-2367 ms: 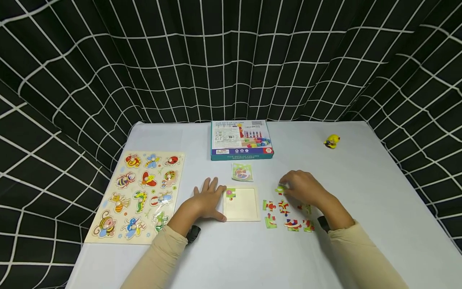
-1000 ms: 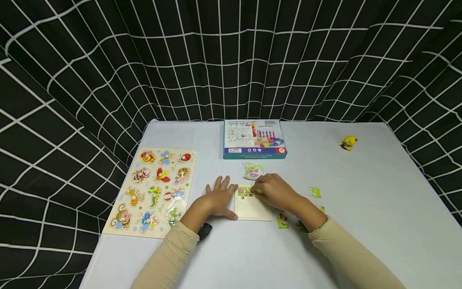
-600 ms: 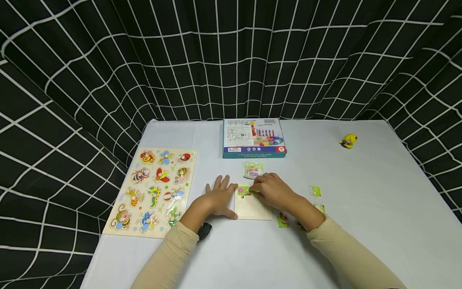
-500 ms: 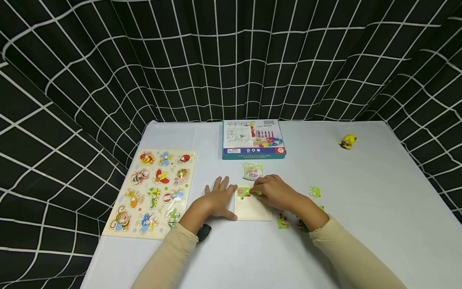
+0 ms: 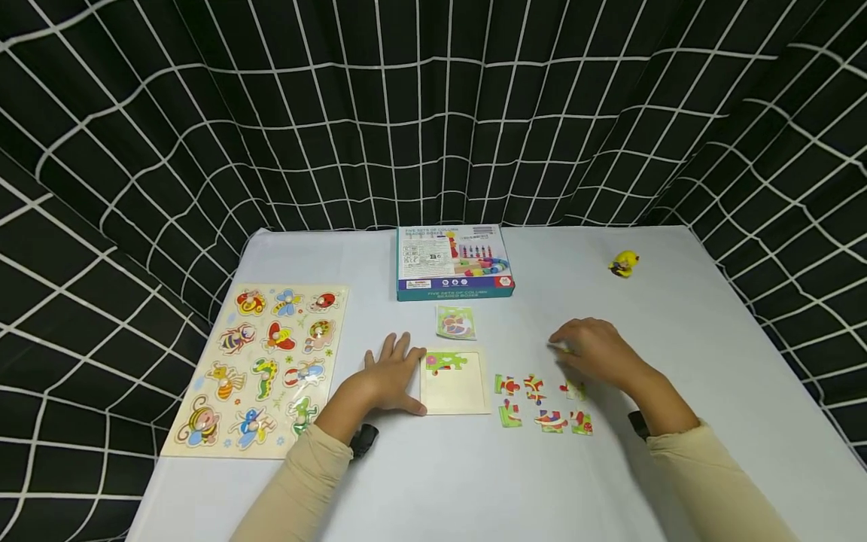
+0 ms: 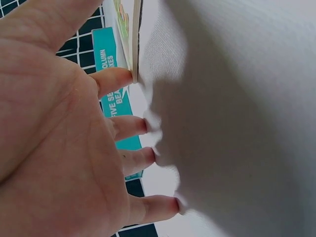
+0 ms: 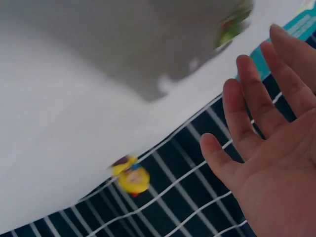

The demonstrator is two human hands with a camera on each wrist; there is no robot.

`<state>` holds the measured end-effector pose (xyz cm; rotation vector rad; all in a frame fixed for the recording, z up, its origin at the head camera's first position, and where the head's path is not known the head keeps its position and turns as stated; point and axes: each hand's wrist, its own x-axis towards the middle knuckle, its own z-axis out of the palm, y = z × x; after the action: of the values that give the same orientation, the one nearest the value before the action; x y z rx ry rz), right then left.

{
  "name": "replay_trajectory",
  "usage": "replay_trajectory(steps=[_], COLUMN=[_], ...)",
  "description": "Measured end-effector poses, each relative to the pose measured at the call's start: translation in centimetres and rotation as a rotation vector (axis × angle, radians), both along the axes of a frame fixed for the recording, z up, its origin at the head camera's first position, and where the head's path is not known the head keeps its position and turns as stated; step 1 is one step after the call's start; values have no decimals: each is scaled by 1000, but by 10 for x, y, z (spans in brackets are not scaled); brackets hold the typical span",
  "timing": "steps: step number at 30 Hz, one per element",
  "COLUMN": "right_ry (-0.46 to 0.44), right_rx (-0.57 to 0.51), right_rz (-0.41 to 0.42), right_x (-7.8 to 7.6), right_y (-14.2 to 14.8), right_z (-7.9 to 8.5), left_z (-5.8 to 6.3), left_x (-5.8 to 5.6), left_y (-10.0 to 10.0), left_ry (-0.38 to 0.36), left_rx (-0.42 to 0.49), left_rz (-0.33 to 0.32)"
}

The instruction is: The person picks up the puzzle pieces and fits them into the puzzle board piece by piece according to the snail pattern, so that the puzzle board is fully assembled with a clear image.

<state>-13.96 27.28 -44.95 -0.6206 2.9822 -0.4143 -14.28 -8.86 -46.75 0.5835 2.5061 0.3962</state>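
My left hand (image 5: 389, 380) rests with spread fingers at the left edge of a shallow wooden puzzle tray (image 5: 455, 395). Green jigsaw pieces (image 5: 447, 361) lie joined along the tray's upper left. My right hand (image 5: 596, 350) is to the right of the tray, over a jigsaw piece (image 5: 558, 348) that it mostly covers. In the right wrist view its fingers look relaxed and apart, and a blurred green and red jigsaw piece (image 7: 234, 24) shows beyond them. Several loose jigsaw pieces (image 5: 550, 420) lie between tray and right forearm.
Behind the tray are a small picture puzzle (image 5: 456, 322) and a teal-edged box (image 5: 454, 263). An insect peg board (image 5: 260, 369) lies at the left. A yellow toy figure (image 5: 624, 263) stands at the far right. A black grid curtain (image 5: 433, 113) surrounds the white table.
My right hand brought a green piece into the tray, pressed it beside the corner piece and let go. It then moved right to another loose piece. My left hand stayed at the tray.
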Motion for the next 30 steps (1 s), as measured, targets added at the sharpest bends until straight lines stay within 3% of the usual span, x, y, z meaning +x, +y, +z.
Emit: replay_trajectory(steps=[7,21,25,30], right_ry=[-74,-22,-9,6], right_rx=[15,37,18,-19], right_rz=[-44,-37,-14,87], right_x=[4,8,6,0], right_y=[22,24,11,-33], right_z=[-8,-11,-9,-4], left_z=[5,7,6,3], left_x=[-2,0,0,-1], left_y=[-4,0,0,-2], left_ry=[-12,-17,-12,-4], left_rx=[-6,3,-7,-17], left_rz=[9,-4,-3,7])
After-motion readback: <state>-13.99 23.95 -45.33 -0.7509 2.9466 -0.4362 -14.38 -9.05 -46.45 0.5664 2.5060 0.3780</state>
